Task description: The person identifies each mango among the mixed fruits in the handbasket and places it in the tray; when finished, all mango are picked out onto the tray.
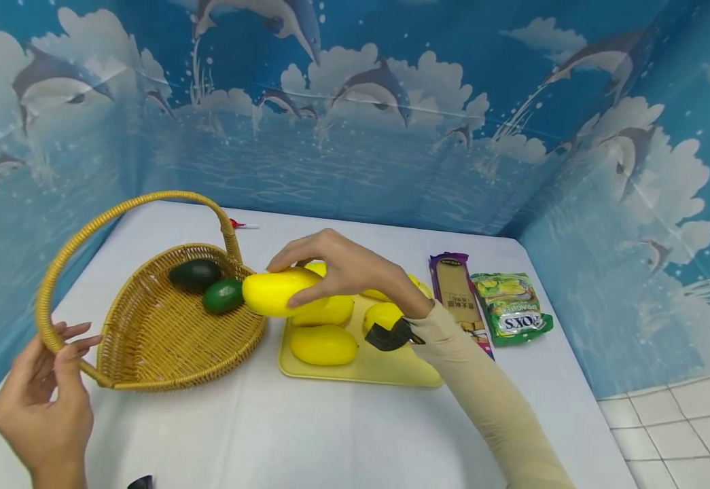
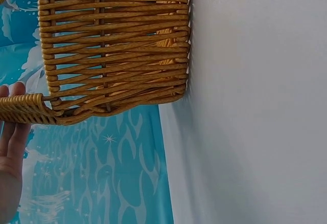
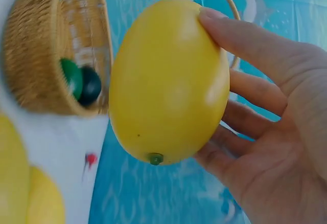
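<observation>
My right hand (image 1: 355, 268) grips a yellow mango (image 1: 272, 292), thumb on one side and fingers on the other. In the right wrist view, the mango's small green stem end (image 3: 156, 158) shows. It is held in the air between the wicker basket (image 1: 165, 346) and the yellow tray (image 1: 361, 372). At the left, my left hand (image 1: 49, 401) holds the basket's arched handle (image 1: 73, 248) near its lower end. Inside the basket lie a dark avocado (image 1: 196, 275) and a greener one (image 1: 223, 296). More yellow mangoes (image 1: 324, 345) rest on the tray, partly hidden by my right arm.
Smaller yellow fruit (image 1: 382, 315) sits on the tray's right part. To its right lie a purple-edged packet (image 1: 457, 292) and a green FOX'S bag (image 1: 510, 309). A red lollipop (image 1: 236, 224) is behind the basket. Dolphin-print curtain (image 1: 355, 149) borders the white table (image 1: 257, 428).
</observation>
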### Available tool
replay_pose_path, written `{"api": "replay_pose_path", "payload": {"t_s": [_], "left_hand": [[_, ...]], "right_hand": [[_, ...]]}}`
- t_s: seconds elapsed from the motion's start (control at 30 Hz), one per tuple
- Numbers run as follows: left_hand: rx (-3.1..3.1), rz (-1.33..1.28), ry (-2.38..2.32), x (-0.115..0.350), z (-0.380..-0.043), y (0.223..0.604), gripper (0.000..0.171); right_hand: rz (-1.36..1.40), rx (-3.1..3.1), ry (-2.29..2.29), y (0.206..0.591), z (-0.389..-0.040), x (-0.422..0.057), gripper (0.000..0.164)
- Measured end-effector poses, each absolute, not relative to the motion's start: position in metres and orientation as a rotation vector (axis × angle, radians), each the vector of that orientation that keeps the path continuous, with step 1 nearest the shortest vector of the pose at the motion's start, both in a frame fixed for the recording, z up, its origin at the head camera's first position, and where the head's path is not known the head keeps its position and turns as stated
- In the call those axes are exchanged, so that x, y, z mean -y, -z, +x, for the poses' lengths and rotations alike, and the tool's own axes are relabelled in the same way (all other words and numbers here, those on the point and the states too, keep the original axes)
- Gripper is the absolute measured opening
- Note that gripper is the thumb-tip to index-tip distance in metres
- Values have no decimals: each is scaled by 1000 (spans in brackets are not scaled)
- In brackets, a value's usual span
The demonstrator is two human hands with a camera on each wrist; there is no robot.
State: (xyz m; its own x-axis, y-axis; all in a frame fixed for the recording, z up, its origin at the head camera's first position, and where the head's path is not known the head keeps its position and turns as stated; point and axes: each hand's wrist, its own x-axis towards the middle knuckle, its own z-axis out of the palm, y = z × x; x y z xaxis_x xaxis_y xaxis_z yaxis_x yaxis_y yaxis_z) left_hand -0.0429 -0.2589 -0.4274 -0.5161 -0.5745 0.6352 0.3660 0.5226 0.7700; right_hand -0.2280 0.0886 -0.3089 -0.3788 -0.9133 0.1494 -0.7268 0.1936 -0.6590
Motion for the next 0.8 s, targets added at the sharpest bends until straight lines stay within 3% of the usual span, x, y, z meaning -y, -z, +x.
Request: {"api": "replay_pose_path", "payload": {"t_s": [0.4, 0.8], "left_hand": [[1709, 133, 1224, 255, -43, 429, 24], [1748, 149, 1198, 258, -41, 427, 26]], "right_hand": [[-1291, -2530, 1089, 352, -192, -192, 49], [-1075, -2778, 962, 409, -143, -235, 49]]}}
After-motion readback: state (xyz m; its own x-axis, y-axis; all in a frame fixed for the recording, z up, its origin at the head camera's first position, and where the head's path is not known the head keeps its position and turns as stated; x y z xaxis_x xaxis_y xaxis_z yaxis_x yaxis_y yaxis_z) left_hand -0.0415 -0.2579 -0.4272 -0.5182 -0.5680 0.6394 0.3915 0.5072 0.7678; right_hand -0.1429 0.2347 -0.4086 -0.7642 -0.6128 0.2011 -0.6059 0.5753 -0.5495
